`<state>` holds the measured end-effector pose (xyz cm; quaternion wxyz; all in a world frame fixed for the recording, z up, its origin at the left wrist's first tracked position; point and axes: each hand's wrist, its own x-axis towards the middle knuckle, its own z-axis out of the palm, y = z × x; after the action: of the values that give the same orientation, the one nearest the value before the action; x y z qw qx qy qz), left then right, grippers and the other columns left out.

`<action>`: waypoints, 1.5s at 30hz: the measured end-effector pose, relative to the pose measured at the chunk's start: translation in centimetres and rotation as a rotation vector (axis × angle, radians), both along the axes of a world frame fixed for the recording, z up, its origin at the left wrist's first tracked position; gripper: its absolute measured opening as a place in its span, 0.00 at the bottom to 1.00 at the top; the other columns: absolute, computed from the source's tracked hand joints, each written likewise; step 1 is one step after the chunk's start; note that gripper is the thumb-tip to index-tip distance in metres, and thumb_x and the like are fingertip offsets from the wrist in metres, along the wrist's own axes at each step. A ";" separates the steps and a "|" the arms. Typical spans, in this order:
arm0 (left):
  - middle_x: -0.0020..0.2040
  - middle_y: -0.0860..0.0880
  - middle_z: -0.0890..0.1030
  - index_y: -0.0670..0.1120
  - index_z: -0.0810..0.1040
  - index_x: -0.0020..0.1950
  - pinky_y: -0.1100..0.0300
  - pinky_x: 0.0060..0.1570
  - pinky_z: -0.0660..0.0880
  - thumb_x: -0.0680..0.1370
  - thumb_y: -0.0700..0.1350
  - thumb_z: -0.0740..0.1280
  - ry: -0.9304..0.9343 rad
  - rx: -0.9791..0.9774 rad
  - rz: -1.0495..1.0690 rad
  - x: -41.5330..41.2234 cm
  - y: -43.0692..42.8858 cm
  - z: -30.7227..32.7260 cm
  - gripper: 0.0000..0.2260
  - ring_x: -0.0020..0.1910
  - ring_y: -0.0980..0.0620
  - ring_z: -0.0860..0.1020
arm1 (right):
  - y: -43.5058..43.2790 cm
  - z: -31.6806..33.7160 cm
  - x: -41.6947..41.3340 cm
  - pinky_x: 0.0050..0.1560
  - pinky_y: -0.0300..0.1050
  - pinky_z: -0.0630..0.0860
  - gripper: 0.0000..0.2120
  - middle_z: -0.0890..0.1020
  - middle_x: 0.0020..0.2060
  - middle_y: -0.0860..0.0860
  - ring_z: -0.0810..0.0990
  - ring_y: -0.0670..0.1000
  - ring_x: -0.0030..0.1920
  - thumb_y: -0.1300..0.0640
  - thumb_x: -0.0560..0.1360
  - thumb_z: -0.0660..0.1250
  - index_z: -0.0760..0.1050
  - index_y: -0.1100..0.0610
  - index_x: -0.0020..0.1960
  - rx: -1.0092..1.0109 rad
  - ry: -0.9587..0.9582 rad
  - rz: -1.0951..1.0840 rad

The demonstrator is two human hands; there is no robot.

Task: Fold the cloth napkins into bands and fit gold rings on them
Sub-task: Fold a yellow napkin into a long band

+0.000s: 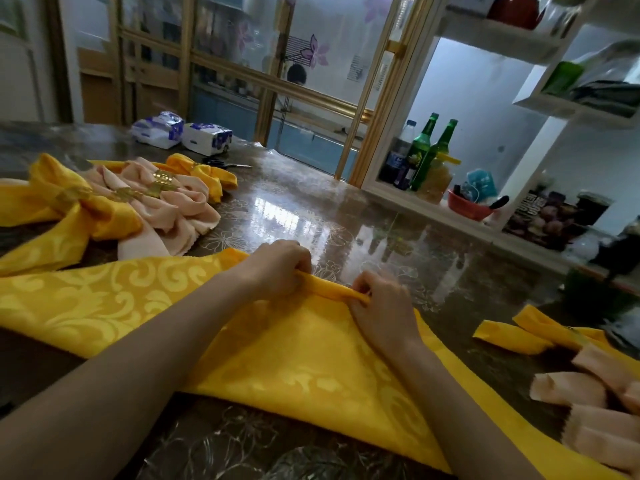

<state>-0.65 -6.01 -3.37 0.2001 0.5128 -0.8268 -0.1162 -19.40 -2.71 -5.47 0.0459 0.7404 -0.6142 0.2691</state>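
ringed pile: heap of yellow and peach cloth napkins [104, 216] already in gold metal rings [161, 183], at 10 o'clock on the glossy brown patterned worktop [311, 209]
open napkin: big yellow damask cloth napkin [294, 358], spread dead centre, with its far edge turned into a narrow fold
left hand [277, 268]: fingers curled, pinching the fold
right hand [381, 310]: pinching the same fold, just beside the left
loose bands: folded yellow and peach cloth bands [512, 336] at 4 o'clock
risk: slick cloth on a slick top imo. With both hands bunched together, the unheld stretch towards 9 o'clock could unroll or go crooked.

1. Daylight through the glass doors [311, 64] at back; white glare on the glossy tabletop [277, 209].
2. Foreground dimmer; yellow napkin [311, 368] sharp, forearms [156, 334] shaded.
3. Wide-angle bending at edges; shelves [502, 32] at right tilted, soft, blurred.
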 end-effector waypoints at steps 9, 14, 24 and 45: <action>0.47 0.52 0.72 0.49 0.75 0.55 0.62 0.41 0.69 0.78 0.43 0.63 -0.020 0.333 -0.023 0.0 0.7 0.9 0.07 0.48 0.52 0.71 | 1.6 2.7 1.2 0.57 0.47 0.64 0.06 0.70 0.48 0.49 0.69 0.51 0.53 0.62 0.70 0.62 0.73 0.52 0.43 0.419 0.285 0.049; 0.52 0.48 0.73 0.47 0.75 0.59 0.59 0.47 0.69 0.79 0.47 0.64 -0.041 0.306 -0.005 -0.2 0.4 0.2 0.10 0.54 0.48 0.73 | 1.9 1.7 2.5 0.61 0.46 0.63 0.14 0.74 0.59 0.53 0.71 0.54 0.60 0.55 0.80 0.56 0.73 0.56 0.61 0.176 0.207 0.066; 0.51 0.50 0.74 0.49 0.77 0.59 0.60 0.50 0.72 0.76 0.45 0.68 0.002 0.304 -0.036 1.4 0.3 0.6 0.12 0.50 0.52 0.73 | 1.3 0.6 1.0 0.73 0.49 0.54 0.19 0.65 0.73 0.49 0.60 0.49 0.73 0.51 0.82 0.52 0.65 0.52 0.72 0.452 0.032 0.143; 0.49 0.47 0.79 0.47 0.81 0.51 0.54 0.51 0.73 0.74 0.43 0.64 -0.169 0.134 0.080 -0.2 1.4 1.2 0.09 0.49 0.48 0.77 | 1.9 4.0 -1.1 0.56 0.46 0.72 0.17 0.71 0.56 0.52 0.70 0.53 0.56 0.69 0.73 0.59 0.71 0.55 0.57 0.519 0.375 0.002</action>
<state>-0.84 -4.59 -2.19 0.0995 0.5655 -0.8100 -0.1195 -20.47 -0.79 -1.44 -0.0324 0.7646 -0.6426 -0.0376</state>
